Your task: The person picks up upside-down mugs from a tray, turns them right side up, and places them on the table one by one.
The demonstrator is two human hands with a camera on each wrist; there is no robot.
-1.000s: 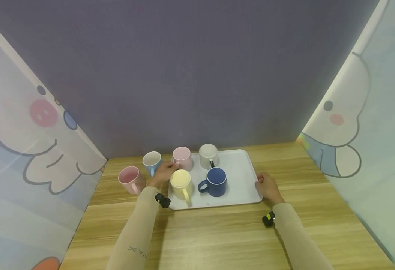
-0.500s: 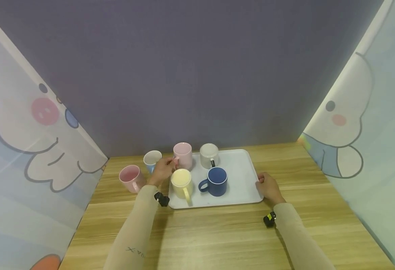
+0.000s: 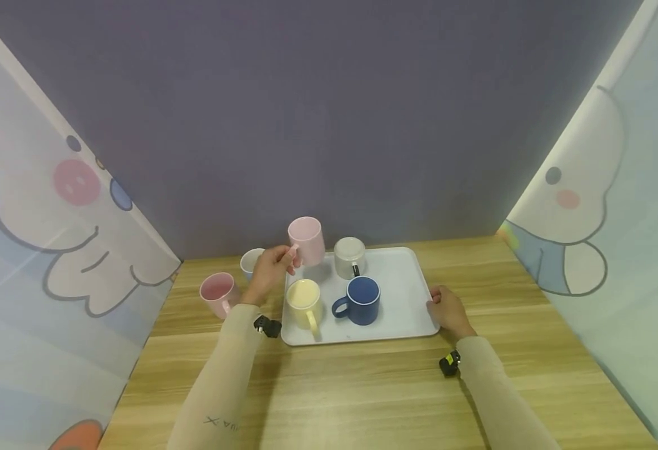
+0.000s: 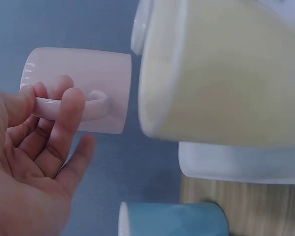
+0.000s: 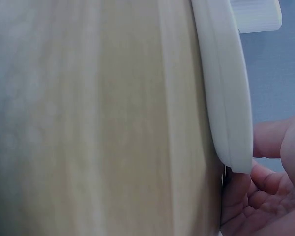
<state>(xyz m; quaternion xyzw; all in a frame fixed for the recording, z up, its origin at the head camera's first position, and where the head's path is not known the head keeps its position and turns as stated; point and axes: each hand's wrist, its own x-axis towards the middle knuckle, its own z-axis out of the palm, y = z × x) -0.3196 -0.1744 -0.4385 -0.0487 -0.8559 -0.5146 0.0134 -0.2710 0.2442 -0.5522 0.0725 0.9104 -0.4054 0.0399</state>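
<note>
above the tray (image 3: 400,297), left hand (image 3: 271,270) pinches pale-pink mug (image 3: 309,242) (by handle).

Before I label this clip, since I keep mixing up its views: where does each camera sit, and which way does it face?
Left wrist: on the left wrist, facing the pale pink mug; left fingers pinch its handle.
Right wrist: on the right wrist, facing the table and the edge of the tray, held by right fingers.
Head: on the head, facing forward and down; both sleeves and all these show.
Shared: head and left wrist share the yellow mug.
</note>
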